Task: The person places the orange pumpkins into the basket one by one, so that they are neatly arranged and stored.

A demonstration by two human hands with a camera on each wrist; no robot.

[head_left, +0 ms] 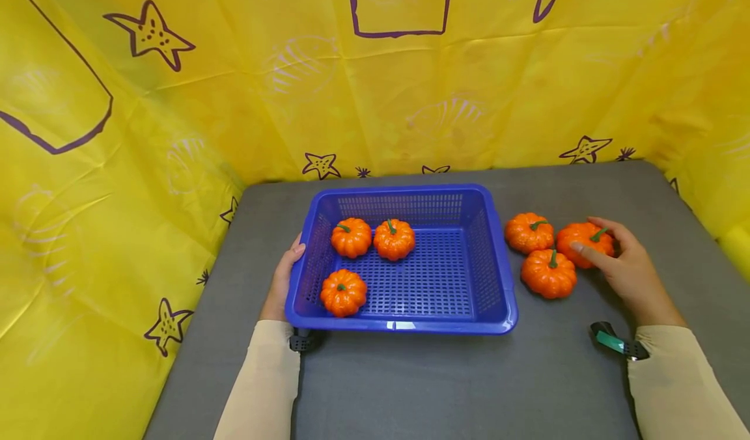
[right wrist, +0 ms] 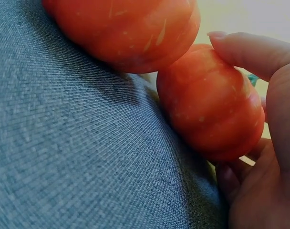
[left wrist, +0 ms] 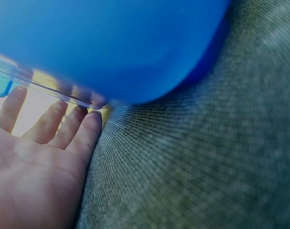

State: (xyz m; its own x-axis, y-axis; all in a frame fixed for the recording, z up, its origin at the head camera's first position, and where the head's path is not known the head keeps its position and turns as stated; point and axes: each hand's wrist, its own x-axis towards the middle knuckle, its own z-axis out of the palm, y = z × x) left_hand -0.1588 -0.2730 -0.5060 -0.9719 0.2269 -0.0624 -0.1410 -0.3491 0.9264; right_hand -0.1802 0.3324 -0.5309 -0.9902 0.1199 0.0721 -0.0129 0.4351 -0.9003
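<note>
A blue plastic basket with perforated walls sits on the grey cloth-covered table, holding three small orange pumpkins: one pumpkin at back left, another pumpkin beside it, and a third pumpkin nearer the front. At the basket's left side, my left hand holds the rim; its fingertips meet the rim's edge in the left wrist view. Right of the basket, my right hand grips a pumpkin, thumb on the near side and fingers round the far side. The right wrist view shows this gripped pumpkin close over the cloth.
Two more pumpkins lie between the basket and my right hand: a rear pumpkin and a front pumpkin, both close to the gripped one. A yellow curtain with starfish drawings hangs behind and at both sides of the grey table.
</note>
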